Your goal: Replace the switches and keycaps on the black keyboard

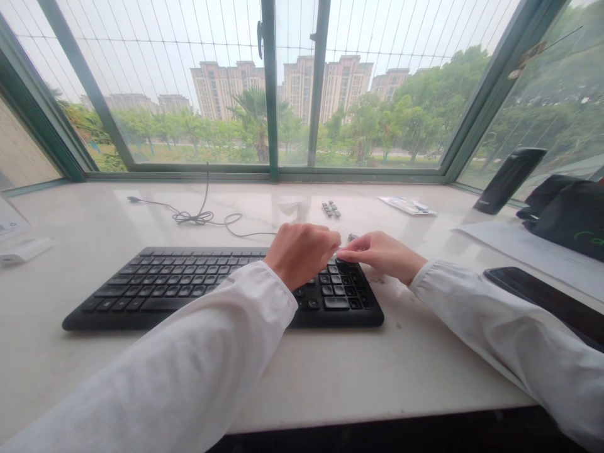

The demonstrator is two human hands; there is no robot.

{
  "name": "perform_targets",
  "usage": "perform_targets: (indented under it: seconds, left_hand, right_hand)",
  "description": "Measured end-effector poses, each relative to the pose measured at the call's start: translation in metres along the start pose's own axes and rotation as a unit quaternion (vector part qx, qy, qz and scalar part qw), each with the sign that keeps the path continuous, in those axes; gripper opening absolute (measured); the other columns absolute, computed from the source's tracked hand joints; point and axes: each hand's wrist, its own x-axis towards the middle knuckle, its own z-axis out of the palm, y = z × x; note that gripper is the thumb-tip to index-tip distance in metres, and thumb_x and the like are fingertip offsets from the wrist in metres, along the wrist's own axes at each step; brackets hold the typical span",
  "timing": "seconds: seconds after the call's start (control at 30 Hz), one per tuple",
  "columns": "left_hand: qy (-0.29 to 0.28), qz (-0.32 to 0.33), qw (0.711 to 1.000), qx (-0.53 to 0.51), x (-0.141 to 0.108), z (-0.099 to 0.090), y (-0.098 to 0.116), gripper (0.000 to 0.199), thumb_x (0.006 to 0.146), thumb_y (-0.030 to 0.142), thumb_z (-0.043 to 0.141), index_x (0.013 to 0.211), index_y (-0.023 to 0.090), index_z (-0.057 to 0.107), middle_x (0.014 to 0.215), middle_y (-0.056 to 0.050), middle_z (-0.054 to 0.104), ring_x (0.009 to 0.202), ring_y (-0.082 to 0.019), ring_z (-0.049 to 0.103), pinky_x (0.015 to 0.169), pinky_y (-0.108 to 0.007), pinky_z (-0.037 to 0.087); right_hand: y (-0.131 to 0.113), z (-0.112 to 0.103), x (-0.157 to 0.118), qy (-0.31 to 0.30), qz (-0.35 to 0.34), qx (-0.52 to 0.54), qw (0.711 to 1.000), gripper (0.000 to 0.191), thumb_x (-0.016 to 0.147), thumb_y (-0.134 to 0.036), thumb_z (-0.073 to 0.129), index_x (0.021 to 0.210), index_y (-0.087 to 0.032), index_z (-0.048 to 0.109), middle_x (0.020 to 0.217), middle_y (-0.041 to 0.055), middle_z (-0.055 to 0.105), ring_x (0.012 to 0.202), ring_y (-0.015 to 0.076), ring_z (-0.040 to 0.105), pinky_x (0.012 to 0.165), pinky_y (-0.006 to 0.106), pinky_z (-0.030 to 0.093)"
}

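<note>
A black keyboard lies on the white counter, its number pad at the right end. Several right-hand positions on that pad show bare sockets without keycaps. My left hand is closed over the pad's upper left part, fingertips pointing right; what they grip is hidden. From the right, my right hand reaches the keyboard's upper right corner, thumb and fingers pinched close to the left fingertips. Whatever is in that pinch is too small to make out. Beyond the hands sits a little group of loose keycaps.
A coiled cable runs behind the keyboard. Farther back are a small plastic bag and a crumpled white tissue. At right stand a black upright device, a black pouch, paper and a phone.
</note>
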Motion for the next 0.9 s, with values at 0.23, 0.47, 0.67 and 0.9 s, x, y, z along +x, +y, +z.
perform_targets:
  seconds: [0.23,0.47,0.67,0.9]
  left_hand:
    - [-0.005,0.002,1.0,0.003,-0.002,0.001,-0.005,0.024,0.089,0.028,0.051,0.082,0.024,0.073,0.075,-0.001,0.071,0.066,-0.019,0.064,0.054,-0.027,0.032]
    - [-0.018,0.011,1.0,-0.008,-0.002,0.0,-0.007,0.022,0.088,0.028,0.052,0.082,0.026,0.073,0.076,0.0,0.071,0.067,-0.018,0.063,0.054,-0.027,0.03]
    - [-0.053,-0.033,0.99,-0.124,-0.003,0.003,-0.009,0.017,0.08,0.043,0.065,0.085,0.031,0.076,0.082,0.002,0.072,0.069,-0.015,0.061,0.059,-0.026,0.035]
    - [-0.098,-0.154,0.96,-0.21,-0.001,0.011,-0.008,0.023,0.071,0.052,0.07,0.081,0.034,0.078,0.063,0.001,0.068,0.061,-0.014,0.058,0.058,-0.027,0.038]
  right_hand:
    - [0.002,0.002,-0.001,0.007,-0.046,-0.018,0.999,0.037,0.073,-0.051,0.067,0.081,-0.016,0.075,0.075,0.0044,0.07,0.068,0.0152,0.057,0.061,0.025,0.042]
    - [-0.003,0.007,-0.006,0.01,-0.034,0.017,0.999,0.03,0.076,-0.044,0.068,0.079,-0.015,0.073,0.071,0.0067,0.07,0.061,0.0143,0.059,0.052,0.023,0.046]
    - [-0.004,0.008,-0.007,0.022,-0.032,0.014,0.999,0.027,0.078,-0.04,0.066,0.08,-0.014,0.073,0.071,0.0065,0.07,0.061,0.0143,0.061,0.051,0.022,0.047]
    - [-0.004,0.009,-0.008,0.001,0.027,0.086,0.996,0.027,0.073,-0.038,0.071,0.084,-0.014,0.071,0.056,-0.0005,0.058,0.046,0.0098,0.051,0.038,0.02,0.038]
